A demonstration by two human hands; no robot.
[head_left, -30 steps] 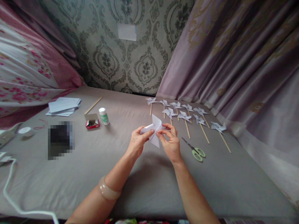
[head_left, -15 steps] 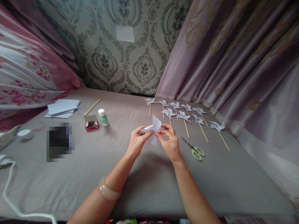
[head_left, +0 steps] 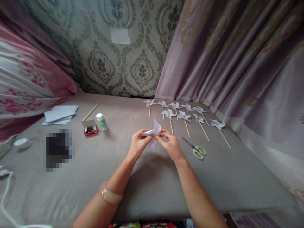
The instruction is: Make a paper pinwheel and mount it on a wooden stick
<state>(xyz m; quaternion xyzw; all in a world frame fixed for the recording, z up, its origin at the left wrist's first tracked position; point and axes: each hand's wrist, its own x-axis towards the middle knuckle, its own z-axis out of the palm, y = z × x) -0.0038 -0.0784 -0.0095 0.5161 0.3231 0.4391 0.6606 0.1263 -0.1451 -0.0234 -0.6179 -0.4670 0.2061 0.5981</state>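
A white paper pinwheel (head_left: 157,127) is held up in front of me, its blades folded in toward the middle and one pointing upward. My left hand (head_left: 140,142) pinches it from the left, thumb near its centre. My right hand (head_left: 170,143) grips the same paper from the right, thumb and fingertips meeting close to the centre. Whatever lies between the right fingertips is too small to make out. Green-handled scissors (head_left: 196,148) lie to the right of my right hand.
Several finished pinwheels (head_left: 184,116) on sticks lie at the back right. To the left are a white-and-green bottle (head_left: 102,122), an open red box (head_left: 91,129) of small items, wooden sticks (head_left: 90,111), a paper stack (head_left: 60,114), a white round lid (head_left: 22,142) and a white cable (head_left: 7,193).
The pinwheel in my hands has tilted, so its lower blade shows less. Both hands keep their grip and have drawn slightly closer. The whole view has shifted a little.
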